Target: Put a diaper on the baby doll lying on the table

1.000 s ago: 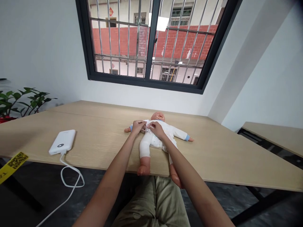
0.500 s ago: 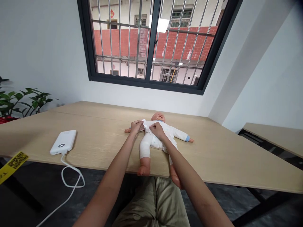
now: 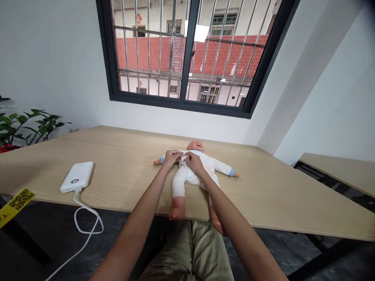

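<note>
A baby doll (image 3: 195, 146) lies on its back on the wooden table, head toward the window and feet at the near edge. It wears a white garment (image 3: 216, 164) with blue cuffs, and white cloth covers its thighs. My left hand (image 3: 172, 157) is closed on the garment's edge at the doll's chest, on the left side. Close beside it, my right hand (image 3: 193, 160) pinches the same white cloth, so the fingertips of both hands nearly meet. The fingers hide the exact spot they grip. My right forearm covers part of one doll leg.
A white power bank (image 3: 77, 176) with a white cable (image 3: 88, 230) lies on the table (image 3: 125, 183) at left. A potted plant (image 3: 32, 125) stands at the far left, near a yellow label (image 3: 17, 205). Behind the table is a barred window (image 3: 181, 103); another table (image 3: 336, 171) is at right.
My left hand has moved right, bringing the garment's edge from the doll's side in toward my right hand. The doll's blue left-side cuff now shows. My right hand stays about where it was.
</note>
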Demonstrator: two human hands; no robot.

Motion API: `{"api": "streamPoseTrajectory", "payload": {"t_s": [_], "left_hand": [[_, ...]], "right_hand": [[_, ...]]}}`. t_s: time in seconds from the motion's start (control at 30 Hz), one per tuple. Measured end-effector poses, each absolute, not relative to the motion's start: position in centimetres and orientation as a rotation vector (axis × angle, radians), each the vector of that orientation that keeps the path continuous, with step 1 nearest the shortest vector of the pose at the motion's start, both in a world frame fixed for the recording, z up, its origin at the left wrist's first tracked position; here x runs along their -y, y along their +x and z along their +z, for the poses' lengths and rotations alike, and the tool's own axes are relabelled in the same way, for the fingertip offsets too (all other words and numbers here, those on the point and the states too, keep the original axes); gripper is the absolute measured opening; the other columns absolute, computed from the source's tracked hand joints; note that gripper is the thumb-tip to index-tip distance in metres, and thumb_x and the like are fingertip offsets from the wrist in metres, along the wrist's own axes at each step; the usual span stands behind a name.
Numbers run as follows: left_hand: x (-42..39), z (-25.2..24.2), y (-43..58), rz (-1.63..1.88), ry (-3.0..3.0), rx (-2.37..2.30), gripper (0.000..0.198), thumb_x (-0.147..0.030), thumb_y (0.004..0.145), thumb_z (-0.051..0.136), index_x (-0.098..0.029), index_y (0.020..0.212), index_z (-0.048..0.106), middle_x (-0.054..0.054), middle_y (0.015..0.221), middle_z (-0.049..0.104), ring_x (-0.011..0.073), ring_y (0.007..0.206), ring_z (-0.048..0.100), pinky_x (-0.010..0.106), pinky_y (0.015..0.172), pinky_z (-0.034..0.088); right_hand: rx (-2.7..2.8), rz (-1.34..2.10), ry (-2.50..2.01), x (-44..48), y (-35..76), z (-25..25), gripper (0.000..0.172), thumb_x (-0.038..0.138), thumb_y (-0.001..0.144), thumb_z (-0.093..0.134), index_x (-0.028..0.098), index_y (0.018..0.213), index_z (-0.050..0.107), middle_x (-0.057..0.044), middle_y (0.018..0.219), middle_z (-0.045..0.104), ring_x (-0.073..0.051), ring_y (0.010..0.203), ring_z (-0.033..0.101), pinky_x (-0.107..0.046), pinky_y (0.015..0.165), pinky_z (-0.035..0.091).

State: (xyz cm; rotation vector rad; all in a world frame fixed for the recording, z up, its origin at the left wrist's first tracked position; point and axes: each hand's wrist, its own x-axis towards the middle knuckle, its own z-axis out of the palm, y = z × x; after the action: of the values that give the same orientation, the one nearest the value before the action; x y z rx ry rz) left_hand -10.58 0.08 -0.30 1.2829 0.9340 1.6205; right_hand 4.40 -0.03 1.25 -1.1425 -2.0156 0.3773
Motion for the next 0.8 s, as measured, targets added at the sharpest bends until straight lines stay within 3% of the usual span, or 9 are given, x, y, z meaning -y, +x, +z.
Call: {"api": "streamPoseTrajectory", "payload": {"t_s": [0.07, 0.13, 0.23, 0.3, 0.4, 0.47, 0.6, 0.8], "left_hand": [[0.1, -0.1, -10.6, 1.652, 1.298, -0.932, 0.027, -0.038, 0.057, 0.078, -0.013, 0.061, 0.07, 0.001, 0.056, 0.062, 0.0095, 0.051, 0.051, 0.022, 0.051, 0.041], [0.2, 0.0, -10.6, 1.682, 1.308, -0.934, 0.025, -0.037, 0.057, 0.077, -0.014, 0.059, 0.069, 0.001, 0.057, 0.062, 0.0096, 0.053, 0.05, 0.021, 0.051, 0.04], [0.4, 0.3, -10.5, 1.705, 1.326, -0.945, 0.023, -0.037, 0.059, 0.076, -0.014, 0.06, 0.07, 0.002, 0.06, 0.065, 0.0111, 0.055, 0.052, 0.022, 0.053, 0.041], [0.4, 0.5, -10.4, 1.708, 1.341, -0.949, 0.021, -0.035, 0.058, 0.075, -0.015, 0.061, 0.07, 0.003, 0.062, 0.067, 0.0124, 0.058, 0.054, 0.023, 0.054, 0.041], [0.5, 0.7, -9.9, 1.699, 1.449, -0.949, 0.018, -0.032, 0.059, 0.074, -0.014, 0.062, 0.071, 0.004, 0.065, 0.068, 0.0138, 0.06, 0.056, 0.024, 0.057, 0.042], [0.7, 0.7, -9.4, 1.672, 1.578, -0.946, 0.016, -0.03, 0.061, 0.073, -0.014, 0.063, 0.071, 0.004, 0.066, 0.068, 0.0148, 0.062, 0.058, 0.026, 0.06, 0.044], [1.4, 1.0, -8.4, 1.611, 1.787, -0.943, 0.011, -0.026, 0.069, 0.069, -0.016, 0.065, 0.072, 0.005, 0.071, 0.07, 0.0173, 0.068, 0.062, 0.028, 0.066, 0.046], [2.4, 1.2, -7.4, 1.538, 1.938, -0.948, 0.009, -0.026, 0.073, 0.07, -0.019, 0.069, 0.075, 0.005, 0.075, 0.07, 0.0196, 0.076, 0.063, 0.03, 0.073, 0.047]], "right_hand": [[2.088, 0.371, -1.081, 0.4, 4.4, 1.2, 0.025, 0.008, 0.073, 0.054, 0.019, 0.095, 0.059, -0.002, 0.082, 0.067, -0.017, 0.075, 0.06, -0.026, 0.071, 0.043], [2.116, 0.39, -1.024, 0.8, 4.4, 1.3, 0.043, 0.011, 0.073, 0.057, 0.019, 0.114, 0.054, -0.004, 0.091, 0.067, -0.017, 0.078, 0.061, -0.027, 0.072, 0.045], [2.131, 0.465, -0.991, 1.3, 4.4, 1.6, 0.078, 0.011, 0.071, 0.056, 0.02, 0.143, 0.029, -0.004, 0.097, 0.065, -0.015, 0.074, 0.06, -0.028, 0.073, 0.047], [2.11, 0.52, -0.955, 1.3, 4.8, 2.0, 0.085, 0.011, 0.071, 0.053, 0.02, 0.148, 0.021, -0.006, 0.104, 0.063, -0.014, 0.076, 0.059, -0.029, 0.075, 0.048], [1.902, 0.523, -0.904, 1.1, 6.6, 2.4, 0.079, 0.015, 0.07, 0.052, 0.021, 0.144, 0.028, -0.012, 0.129, 0.05, -0.015, 0.088, 0.058, -0.031, 0.079, 0.05], [1.684, 0.487, -0.929, 1.0, 8.7, 2.3, 0.067, 0.023, 0.071, 0.053, 0.021, 0.136, 0.037, -0.013, 0.133, 0.046, -0.016, 0.09, 0.058, -0.033, 0.079, 0.05], [1.282, 0.362, -1.053, 0.8, 13.8, 0.6, 0.051, 0.038, 0.072, 0.055, 0.017, 0.118, 0.049, -0.013, 0.116, 0.055, -0.019, 0.086, 0.058, -0.034, 0.077, 0.049], [1.143, 0.518, -1.093, -0.4, 16.5, -2.8, 0.047, 0.05, 0.066, 0.059, 0.019, 0.101, 0.053, -0.006, 0.091, 0.06, -0.02, 0.078, 0.059, -0.033, 0.072, 0.047]]}}
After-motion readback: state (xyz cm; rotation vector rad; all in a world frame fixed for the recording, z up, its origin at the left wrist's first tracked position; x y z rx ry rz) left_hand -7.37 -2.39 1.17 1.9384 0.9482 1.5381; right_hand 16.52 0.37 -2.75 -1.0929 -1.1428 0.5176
